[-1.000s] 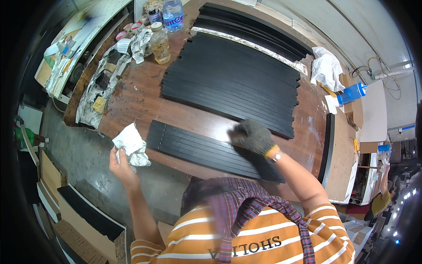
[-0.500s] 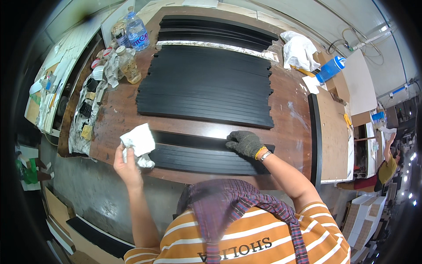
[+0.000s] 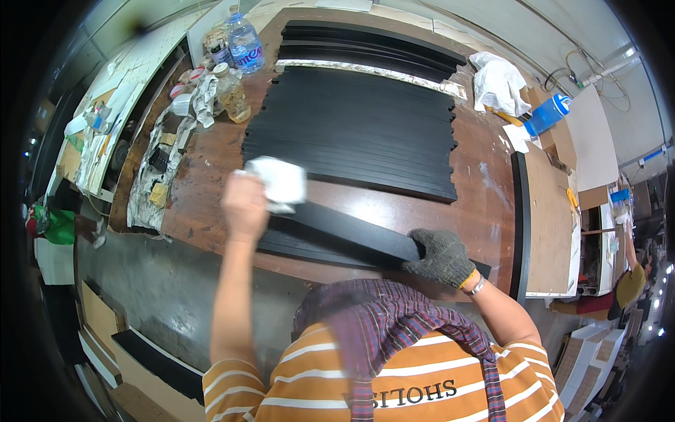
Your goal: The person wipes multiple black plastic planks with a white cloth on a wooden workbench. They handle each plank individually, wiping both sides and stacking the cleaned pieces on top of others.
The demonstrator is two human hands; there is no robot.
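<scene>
My bare left hand [image 3: 245, 207], slightly smeared by motion, is closed on a white cloth [image 3: 280, 181] at the left end of a long black board [image 3: 355, 226]. Whether the cloth presses on the board I cannot tell. In a dark knit glove, my right hand [image 3: 443, 257] grips that board's right end. The board lies slantwise, tilted, above other black boards [image 3: 309, 252] along the table's near edge. Just beyond is a wide row of black boards [image 3: 351, 130] lying side by side.
More black strips [image 3: 373, 46] lie at the back of the brown table [image 3: 204, 183]. Bottles [image 3: 245, 46] and a jar [image 3: 232, 95] stand far left. A white cloth bundle [image 3: 498, 83] and blue bottle [image 3: 547, 116] are far right. An upright black board [image 3: 520, 225] borders the right side.
My right hand has taken hold of a black board and tilted it up, moving right and nearer. My left hand has brought the cloth over to the board's left end.
</scene>
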